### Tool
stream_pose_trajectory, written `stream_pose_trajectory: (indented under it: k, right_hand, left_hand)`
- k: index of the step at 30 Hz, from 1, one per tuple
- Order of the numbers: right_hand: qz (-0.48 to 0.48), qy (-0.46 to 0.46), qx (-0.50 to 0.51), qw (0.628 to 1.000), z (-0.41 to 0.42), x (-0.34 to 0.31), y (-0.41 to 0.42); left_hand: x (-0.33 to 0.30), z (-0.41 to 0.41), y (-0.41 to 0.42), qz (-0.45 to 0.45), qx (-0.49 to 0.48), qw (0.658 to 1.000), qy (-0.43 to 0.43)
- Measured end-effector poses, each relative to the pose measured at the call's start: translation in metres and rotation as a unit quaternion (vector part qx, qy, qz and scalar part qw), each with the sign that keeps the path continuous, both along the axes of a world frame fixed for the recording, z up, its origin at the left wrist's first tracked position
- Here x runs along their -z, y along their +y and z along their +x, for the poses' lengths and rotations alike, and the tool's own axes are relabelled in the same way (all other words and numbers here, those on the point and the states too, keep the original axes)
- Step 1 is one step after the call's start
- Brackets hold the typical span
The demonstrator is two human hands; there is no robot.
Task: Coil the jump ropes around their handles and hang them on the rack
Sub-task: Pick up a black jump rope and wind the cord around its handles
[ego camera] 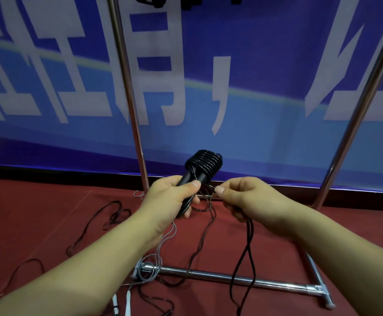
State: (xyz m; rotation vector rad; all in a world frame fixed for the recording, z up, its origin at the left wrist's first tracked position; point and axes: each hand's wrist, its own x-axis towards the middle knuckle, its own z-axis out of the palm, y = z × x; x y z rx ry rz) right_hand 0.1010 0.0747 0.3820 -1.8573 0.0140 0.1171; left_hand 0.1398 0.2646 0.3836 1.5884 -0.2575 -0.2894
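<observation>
Left hand gripped the black handles, fingers and thumb curled round them, held above the red carpet before the rack. Right hand pinched the thin cord just beside the left thumb; a black cord loop hung down from under that hand. Handles' long axis ran from the left palm up and away toward the banner, tilted slightly right, with the coil of rope stacked near the far end. Free cord lay to the right of the handles, so the right hand was nearer for winding. Counted: one wound bundle in hand, handles in it probably two, hard to separate; several loose cords on the carpet near the rack's front rail, number unclear; two white handle tips at the near edge. Dark shapes at the rack's top, cut off by the frame.
</observation>
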Motion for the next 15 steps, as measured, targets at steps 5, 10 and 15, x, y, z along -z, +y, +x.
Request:
stream_pose_trajectory:
  k: [5,10,15]
  right_hand:
    - [-0.048,0.009,0.004,0.999,0.001,0.001,0.004]
    - [-0.079,0.019,0.008,0.997,0.0,-0.004,0.01]
    - [-0.08,0.037,0.039,0.995,0.001,-0.004,0.011]
  left_hand:
    - [0.005,0.002,-0.003,0.021,-0.025,0.999,-0.015]
    - [0.01,0.008,-0.002,0.035,-0.057,0.997,-0.024]
    - [0.015,0.011,0.0,0.046,-0.07,0.996,-0.019]
